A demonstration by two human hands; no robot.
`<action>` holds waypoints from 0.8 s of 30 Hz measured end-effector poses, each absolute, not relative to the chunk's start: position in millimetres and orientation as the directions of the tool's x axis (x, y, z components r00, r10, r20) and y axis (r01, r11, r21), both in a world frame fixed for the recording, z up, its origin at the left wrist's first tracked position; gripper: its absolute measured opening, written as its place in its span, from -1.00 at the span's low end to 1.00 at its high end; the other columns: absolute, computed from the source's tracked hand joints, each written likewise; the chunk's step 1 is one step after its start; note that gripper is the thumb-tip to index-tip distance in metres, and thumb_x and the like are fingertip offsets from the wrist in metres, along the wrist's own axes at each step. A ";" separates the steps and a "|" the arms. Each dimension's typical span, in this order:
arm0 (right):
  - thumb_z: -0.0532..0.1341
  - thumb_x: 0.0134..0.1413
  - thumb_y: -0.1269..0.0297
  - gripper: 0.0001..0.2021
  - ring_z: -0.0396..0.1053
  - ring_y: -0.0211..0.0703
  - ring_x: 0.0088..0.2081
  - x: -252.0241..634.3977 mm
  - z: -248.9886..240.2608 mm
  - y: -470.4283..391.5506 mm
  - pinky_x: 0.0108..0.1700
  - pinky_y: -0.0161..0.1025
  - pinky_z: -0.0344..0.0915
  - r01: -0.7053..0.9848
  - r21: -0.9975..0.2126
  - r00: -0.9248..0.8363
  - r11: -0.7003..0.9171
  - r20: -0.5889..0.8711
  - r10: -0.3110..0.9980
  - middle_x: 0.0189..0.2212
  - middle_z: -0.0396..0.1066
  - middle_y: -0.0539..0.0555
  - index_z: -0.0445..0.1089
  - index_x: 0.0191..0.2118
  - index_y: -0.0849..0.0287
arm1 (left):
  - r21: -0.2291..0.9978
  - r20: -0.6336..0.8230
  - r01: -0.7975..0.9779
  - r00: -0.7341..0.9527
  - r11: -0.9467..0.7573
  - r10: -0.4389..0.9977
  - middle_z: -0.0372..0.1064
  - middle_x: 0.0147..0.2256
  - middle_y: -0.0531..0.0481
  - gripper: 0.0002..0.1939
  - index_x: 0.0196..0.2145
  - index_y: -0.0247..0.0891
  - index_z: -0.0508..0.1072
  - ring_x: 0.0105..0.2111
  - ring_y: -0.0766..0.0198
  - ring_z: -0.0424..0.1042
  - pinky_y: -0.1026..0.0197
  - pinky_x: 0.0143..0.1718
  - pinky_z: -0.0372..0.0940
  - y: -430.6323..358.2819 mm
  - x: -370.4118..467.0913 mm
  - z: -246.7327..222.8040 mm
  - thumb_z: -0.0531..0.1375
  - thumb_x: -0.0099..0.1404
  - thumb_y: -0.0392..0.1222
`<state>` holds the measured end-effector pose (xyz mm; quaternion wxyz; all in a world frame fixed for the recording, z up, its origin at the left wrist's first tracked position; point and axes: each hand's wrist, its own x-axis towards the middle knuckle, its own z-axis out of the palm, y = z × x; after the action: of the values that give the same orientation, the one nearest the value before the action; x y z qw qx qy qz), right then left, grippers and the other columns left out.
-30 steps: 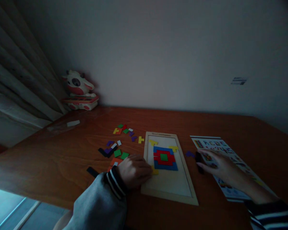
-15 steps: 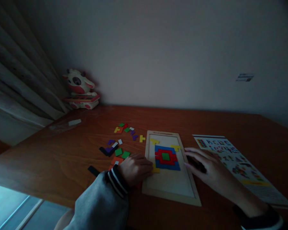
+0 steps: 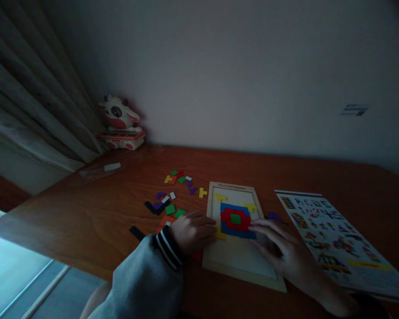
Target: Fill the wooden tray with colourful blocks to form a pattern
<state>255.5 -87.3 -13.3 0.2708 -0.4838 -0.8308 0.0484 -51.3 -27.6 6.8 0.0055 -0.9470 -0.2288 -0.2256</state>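
A wooden tray puzzle board (image 3: pixel 244 265) lies before me, holding a block pattern: a green square (image 3: pixel 236 219) ringed by red pieces (image 3: pixel 226 215) and blue pieces (image 3: pixel 234 230). My left hand (image 3: pixel 194 232) rests over the board's left rim, fingers together with the tips on a yellow puzzle piece (image 3: pixel 221 235) at the pattern's lower left. Reaching over the right rim, my right hand (image 3: pixel 282 248) has its fingers extended and apart, tips at the pattern's right edge. Two more yellow pieces, one at the upper left (image 3: pixel 220 197) and one at the upper right (image 3: pixel 250 207), lie in the tray.
Loose coloured pieces (image 3: pixel 170 209) are scattered left of the board, and a purple piece (image 3: pixel 274 216) lies to its right. A printed pattern sheet (image 3: pixel 339 241) lies at the right. A cow-shaped toy (image 3: pixel 123 126) stands at the back left beside the curtain (image 3: pixel 29 84).
My right hand has moved from beside the board's right rim inward onto the pattern's right edge, uncovering the purple piece. The left hand stays at the yellow piece. The view has shifted slightly.
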 end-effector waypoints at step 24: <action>0.17 0.25 0.18 -0.81 0.46 -0.06 -0.06 261.6 -19.8 -87.4 -0.01 -0.15 0.42 0.754 -0.426 -0.266 0.501 0.499 0.825 -0.11 0.46 0.06 0.42 -0.05 -0.01 | 0.153 0.363 0.863 0.403 -0.481 0.840 0.53 -0.07 -0.10 -0.67 -0.05 -0.20 0.52 -0.08 0.09 0.50 -0.02 0.02 0.37 10.6 -165.6 8.0 0.03 0.44 -0.05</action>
<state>261.6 -87.4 -19.8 0.3464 -0.4968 -0.7940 0.0513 -165.6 10.6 8.0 0.0295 -0.8371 -0.5087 -0.1990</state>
